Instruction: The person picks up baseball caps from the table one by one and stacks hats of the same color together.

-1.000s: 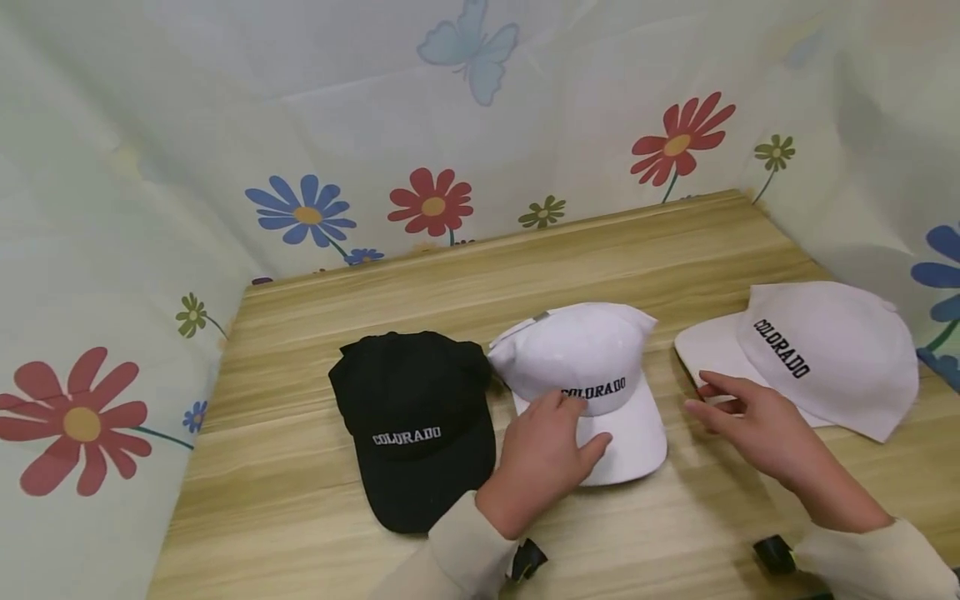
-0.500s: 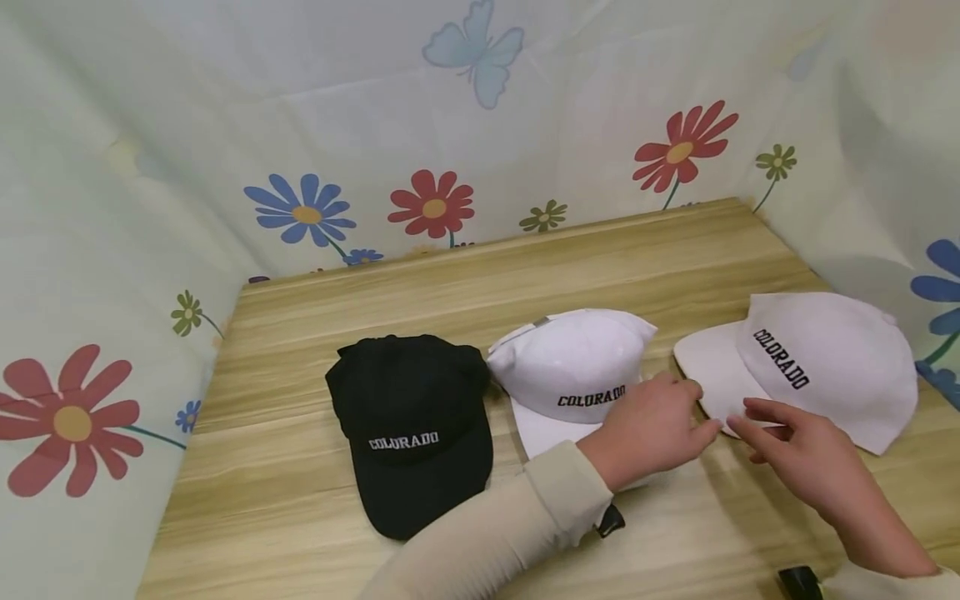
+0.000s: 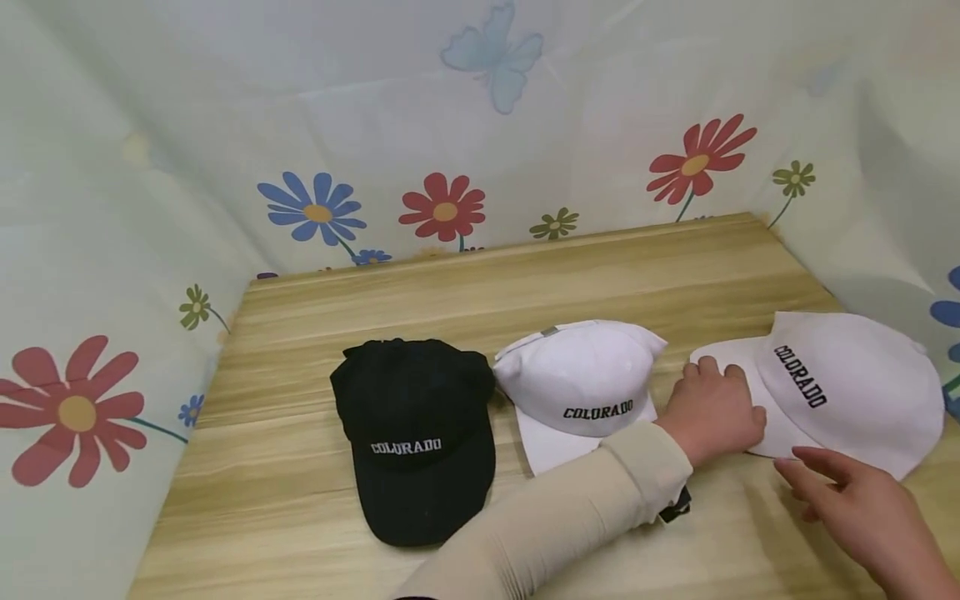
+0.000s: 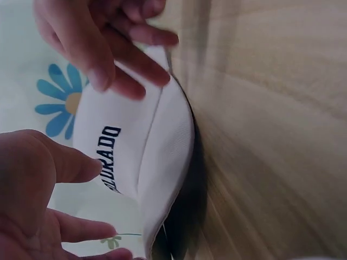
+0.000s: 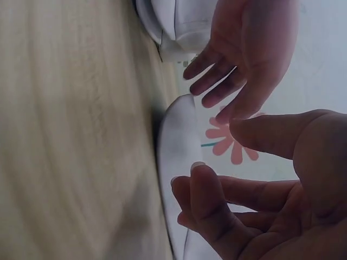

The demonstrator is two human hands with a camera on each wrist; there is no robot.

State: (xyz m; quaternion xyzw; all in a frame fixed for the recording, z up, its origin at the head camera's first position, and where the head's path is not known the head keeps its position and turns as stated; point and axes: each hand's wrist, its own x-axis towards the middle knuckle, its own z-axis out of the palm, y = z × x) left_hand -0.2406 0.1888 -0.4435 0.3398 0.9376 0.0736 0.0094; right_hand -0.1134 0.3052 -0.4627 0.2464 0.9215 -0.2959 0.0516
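Three baseball caps lettered COLORADO lie in a row: a black cap (image 3: 412, 400), a white cap (image 3: 585, 375) in the middle, and another white cap (image 3: 877, 379) at the right, its brim pointing left. My left hand (image 3: 712, 412) reaches across over that right cap's brim, partly covering it. In the left wrist view its thumb and fingers are spread around nothing, near the brim (image 4: 171, 130). My right hand (image 3: 866, 504) hovers close to the brim's near side. The right wrist view has its thumb held apart from the fingers (image 5: 203, 184), nothing between them.
The caps lie on a wood-grain tabletop (image 3: 360, 304). Cloth (image 3: 345, 125) printed with flowers and a butterfly hangs behind and at both sides. My left sleeve (image 3: 555, 521) crosses in front of the middle cap and hides part of its brim.
My left hand has moved right, from the middle cap to the right cap's brim. My right hand has shifted right and nearer the body. The caps appear unmoved on the table.
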